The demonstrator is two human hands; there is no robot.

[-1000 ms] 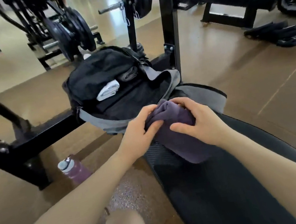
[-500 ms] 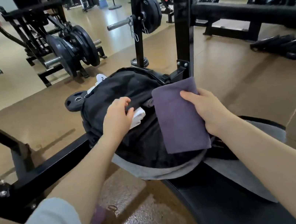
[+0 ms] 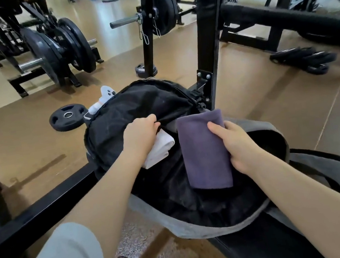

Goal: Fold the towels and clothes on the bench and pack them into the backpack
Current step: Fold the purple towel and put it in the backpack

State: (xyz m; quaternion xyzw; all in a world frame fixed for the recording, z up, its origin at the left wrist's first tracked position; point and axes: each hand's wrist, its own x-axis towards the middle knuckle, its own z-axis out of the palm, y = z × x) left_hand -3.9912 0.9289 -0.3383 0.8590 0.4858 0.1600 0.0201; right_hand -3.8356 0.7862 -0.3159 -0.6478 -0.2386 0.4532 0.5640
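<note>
Both hands work at the open backpack in the middle of the frame. Left hand has its fingers curled over the black edge of the backpack's opening and grips it; under this hand lies a folded white towel, partly hidden by the wrist. Right hand pinches a folded purple towel, thumb on the front face and the other fingers behind it, so the towel hangs flat over the dark inside of the bag. The backpack lies on the black bench, its grey rim at the lower centre.

A black rack post rises just behind the backpack, upper centre. At centre left a weight plate lies flat on the brown floor, and a white game controller shows beside the bag's top edge. More plates stand on a rack at the upper left.
</note>
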